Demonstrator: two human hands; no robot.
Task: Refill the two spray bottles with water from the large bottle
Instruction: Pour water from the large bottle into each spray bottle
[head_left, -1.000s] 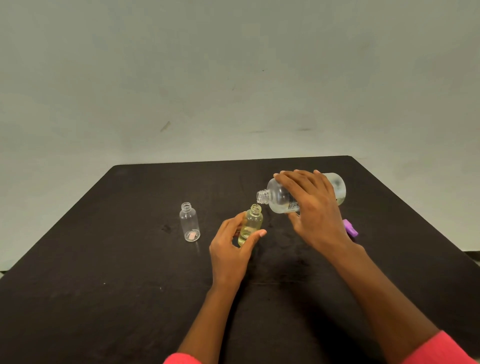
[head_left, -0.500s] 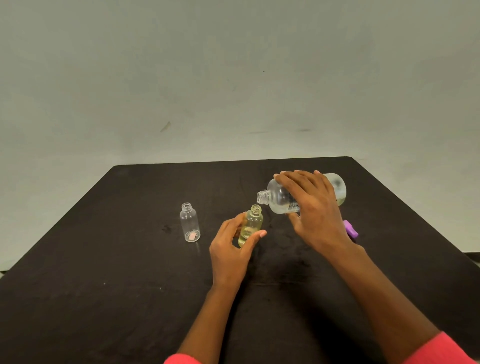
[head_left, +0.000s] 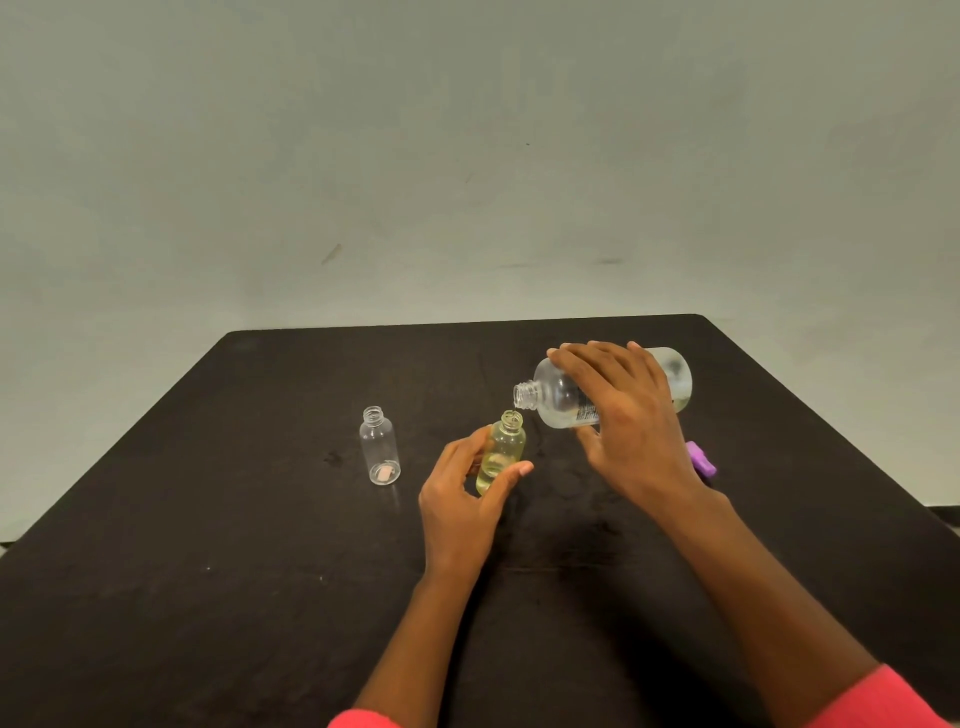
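Note:
My right hand (head_left: 628, 421) grips the large clear bottle (head_left: 561, 397), tipped almost flat with its open neck just above and right of a small yellowish spray bottle (head_left: 503, 449). That small bottle stands upright on the black table (head_left: 208, 571), uncapped, with liquid in its lower part, held between thumb and fingers of my left hand (head_left: 462, 499). A second small clear bottle (head_left: 380, 453) stands uncapped to the left, apart from both hands, and looks empty.
A purple cap (head_left: 701, 458) lies on the table right of my right wrist. The table's far edge runs behind the bottles, with a plain grey wall beyond.

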